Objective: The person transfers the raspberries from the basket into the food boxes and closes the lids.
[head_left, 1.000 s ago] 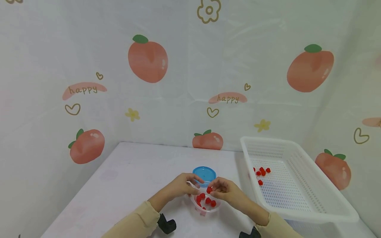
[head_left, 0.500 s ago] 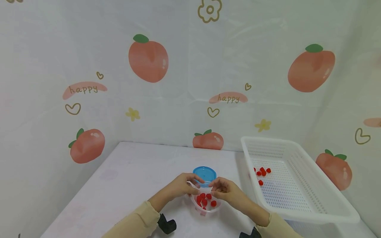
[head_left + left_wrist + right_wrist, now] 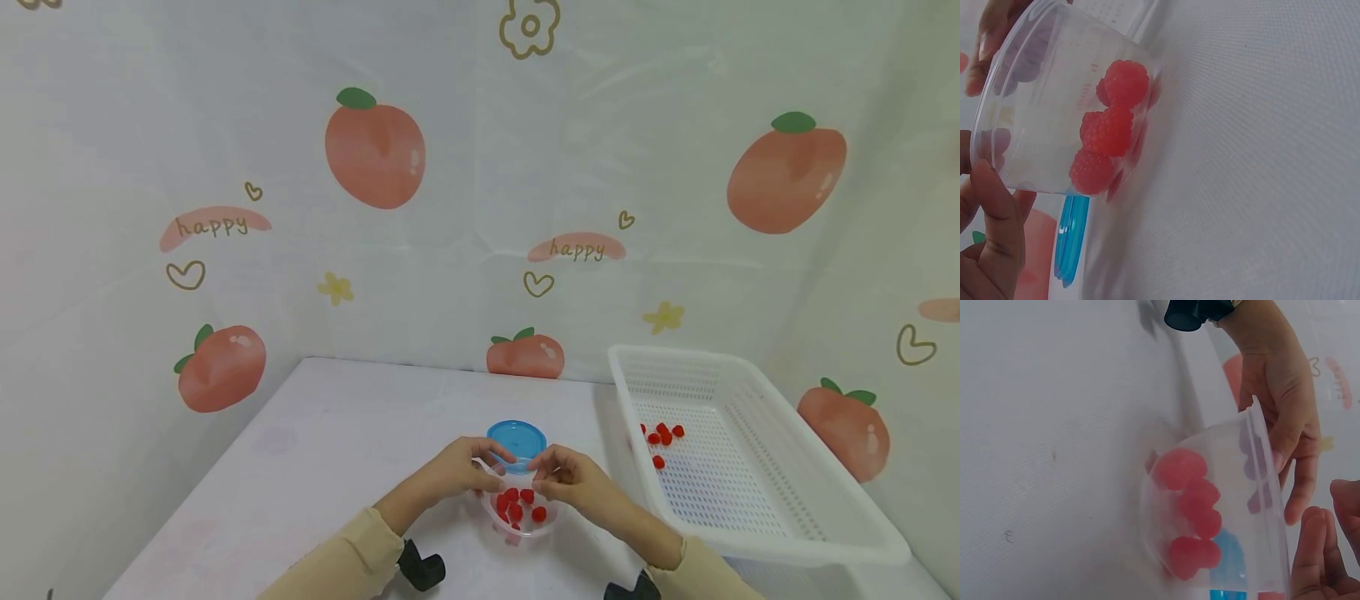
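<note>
A clear round plastic tub [image 3: 517,534] stands on the table between both hands, with several red raspberries [image 3: 515,512] on its bottom. In the left wrist view the raspberries [image 3: 1110,128] show through the tub's wall [image 3: 1047,144]. My left hand [image 3: 456,467] holds the tub at its left rim, thumb against the edge. Above the right side of the rim is my right hand [image 3: 576,485], its thumb and fingers bent and apart, with nothing seen between them. Behind the tub lies a round blue lid [image 3: 516,435], partly hidden by the fingers.
To the right, a large white perforated basket [image 3: 828,550] stands on the table with several raspberries [image 3: 662,434] near its left wall. A fruit-printed cloth [image 3: 450,300] hangs behind the white table [image 3: 337,442].
A raspberry that my right hand pinched a second ago has been let go into the tub, where some berries shifted. My left hand has stayed in place.
</note>
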`<state>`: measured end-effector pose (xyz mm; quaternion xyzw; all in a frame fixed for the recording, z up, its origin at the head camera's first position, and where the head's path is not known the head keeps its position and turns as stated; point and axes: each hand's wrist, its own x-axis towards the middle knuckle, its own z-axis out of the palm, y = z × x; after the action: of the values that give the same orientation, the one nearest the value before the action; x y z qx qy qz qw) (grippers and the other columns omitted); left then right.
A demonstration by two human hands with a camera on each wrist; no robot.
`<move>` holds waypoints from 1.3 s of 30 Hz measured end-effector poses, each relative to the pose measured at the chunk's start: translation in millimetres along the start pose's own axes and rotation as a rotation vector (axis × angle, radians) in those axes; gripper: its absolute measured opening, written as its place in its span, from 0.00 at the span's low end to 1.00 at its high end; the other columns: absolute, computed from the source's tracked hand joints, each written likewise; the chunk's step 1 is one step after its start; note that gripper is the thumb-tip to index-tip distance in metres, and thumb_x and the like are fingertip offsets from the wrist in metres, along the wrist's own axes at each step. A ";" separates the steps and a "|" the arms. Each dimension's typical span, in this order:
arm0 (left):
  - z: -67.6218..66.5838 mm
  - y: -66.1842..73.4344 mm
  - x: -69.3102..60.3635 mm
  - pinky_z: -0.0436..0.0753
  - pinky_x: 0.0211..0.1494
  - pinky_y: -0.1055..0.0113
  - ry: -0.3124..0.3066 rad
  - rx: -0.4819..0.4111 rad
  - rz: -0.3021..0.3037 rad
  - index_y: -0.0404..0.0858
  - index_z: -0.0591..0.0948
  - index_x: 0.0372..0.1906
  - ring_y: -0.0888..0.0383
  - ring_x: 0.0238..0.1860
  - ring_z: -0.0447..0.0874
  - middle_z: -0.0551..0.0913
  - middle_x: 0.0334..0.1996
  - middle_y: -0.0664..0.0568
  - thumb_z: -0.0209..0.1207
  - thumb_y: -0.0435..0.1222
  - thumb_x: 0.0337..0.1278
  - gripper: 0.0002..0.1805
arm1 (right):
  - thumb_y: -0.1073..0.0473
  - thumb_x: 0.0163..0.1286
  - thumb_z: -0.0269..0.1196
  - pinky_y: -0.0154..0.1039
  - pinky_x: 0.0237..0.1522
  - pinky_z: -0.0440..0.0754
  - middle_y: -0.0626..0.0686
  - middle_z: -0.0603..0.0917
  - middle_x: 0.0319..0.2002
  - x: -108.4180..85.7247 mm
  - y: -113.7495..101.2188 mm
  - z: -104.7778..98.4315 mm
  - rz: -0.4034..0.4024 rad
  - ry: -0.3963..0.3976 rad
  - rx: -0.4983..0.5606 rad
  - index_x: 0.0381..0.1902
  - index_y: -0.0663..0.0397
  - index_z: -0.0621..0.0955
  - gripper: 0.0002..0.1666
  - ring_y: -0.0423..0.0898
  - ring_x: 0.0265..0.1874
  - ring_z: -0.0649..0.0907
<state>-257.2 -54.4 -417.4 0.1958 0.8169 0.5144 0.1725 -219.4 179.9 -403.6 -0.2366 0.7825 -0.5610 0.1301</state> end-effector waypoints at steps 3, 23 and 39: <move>0.3 1.2 0.0 0.83 0.32 0.64 0.002 0.004 0.001 0.43 0.83 0.47 0.56 0.34 0.79 0.82 0.39 0.49 0.68 0.31 0.49 0.17 | 0.62 0.68 0.61 0.29 0.38 0.81 0.61 0.79 0.39 0.7 -2.0 -2.1 -0.006 0.002 -0.011 0.51 0.71 0.74 0.19 0.51 0.35 0.81; -1.0 -0.8 1.9 0.84 0.34 0.64 0.001 0.006 -0.007 0.44 0.83 0.46 0.56 0.35 0.79 0.82 0.39 0.50 0.69 0.32 0.49 0.16 | 0.61 0.69 0.60 0.33 0.43 0.82 0.54 0.78 0.43 -3.1 -46.1 -22.8 -0.110 0.085 -0.019 0.51 0.67 0.74 0.18 0.40 0.37 0.82; 0.0 0.5 -0.9 0.83 0.32 0.66 0.002 -0.002 0.000 0.42 0.83 0.47 0.57 0.33 0.78 0.82 0.39 0.48 0.68 0.31 0.49 0.17 | 0.63 0.71 0.57 0.28 0.43 0.81 0.43 0.78 0.38 2.7 -70.4 -90.4 -0.131 0.344 0.118 0.44 0.41 0.78 0.09 0.38 0.39 0.81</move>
<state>-256.3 -54.6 -416.8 0.1952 0.8166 0.5154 0.1716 -248.4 234.1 -306.9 -0.1797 0.7419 -0.6454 -0.0287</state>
